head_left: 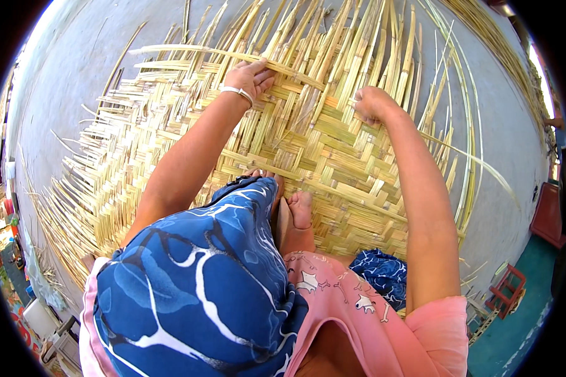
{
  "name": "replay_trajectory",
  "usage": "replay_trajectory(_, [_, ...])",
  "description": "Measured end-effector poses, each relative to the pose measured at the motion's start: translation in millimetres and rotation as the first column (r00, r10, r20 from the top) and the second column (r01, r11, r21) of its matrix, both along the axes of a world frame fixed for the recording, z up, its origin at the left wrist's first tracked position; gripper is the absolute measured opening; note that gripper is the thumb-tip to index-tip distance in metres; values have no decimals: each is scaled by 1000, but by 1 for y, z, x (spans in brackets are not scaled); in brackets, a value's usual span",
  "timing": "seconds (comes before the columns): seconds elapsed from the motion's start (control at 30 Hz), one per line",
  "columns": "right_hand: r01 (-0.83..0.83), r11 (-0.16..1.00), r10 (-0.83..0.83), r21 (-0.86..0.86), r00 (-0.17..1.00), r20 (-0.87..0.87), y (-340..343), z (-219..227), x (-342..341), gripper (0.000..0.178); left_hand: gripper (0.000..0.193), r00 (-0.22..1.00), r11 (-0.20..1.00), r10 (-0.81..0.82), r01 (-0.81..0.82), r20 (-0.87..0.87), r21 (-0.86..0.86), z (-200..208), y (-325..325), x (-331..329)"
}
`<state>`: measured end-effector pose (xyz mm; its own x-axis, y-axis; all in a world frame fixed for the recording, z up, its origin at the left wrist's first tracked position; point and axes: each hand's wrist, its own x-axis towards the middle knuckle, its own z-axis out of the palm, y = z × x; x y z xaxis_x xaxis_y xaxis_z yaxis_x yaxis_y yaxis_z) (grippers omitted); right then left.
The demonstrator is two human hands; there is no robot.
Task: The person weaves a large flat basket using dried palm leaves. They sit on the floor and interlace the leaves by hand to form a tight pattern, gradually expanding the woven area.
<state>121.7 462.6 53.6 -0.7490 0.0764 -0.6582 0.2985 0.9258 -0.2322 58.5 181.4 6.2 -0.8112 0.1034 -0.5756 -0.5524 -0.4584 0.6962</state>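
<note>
A woven mat of split cane strips lies under me, its pale yellow-green strips crossing in a diagonal pattern. Toward its far edge, my left hand, with a white band at the wrist, has its fingers closed on a long cane strip that slants across the upright ones. Farther right, my right hand is closed in a pinch at the woven edge, on what looks like a cane strip. Its fingertips are partly hidden. Loose strip ends fan out beyond both hands.
My bare foot rests on the mat. A bundle of long canes lies at the far right on the grey floor. Low red-brown furniture stands at the right, and mixed household items sit at the lower left.
</note>
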Motion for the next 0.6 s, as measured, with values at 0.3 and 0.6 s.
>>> replay_trajectory(0.3, [-336,930,367,146,843,-394,28,-36,11,24,23,985,998,56,-59,162,16,-11,7,-17])
replay_trajectory(0.6, [118,987,-131,-105,984,-119,-4,-4,17,38,21,989,999,-37,32,143,37,-11,-12,-13])
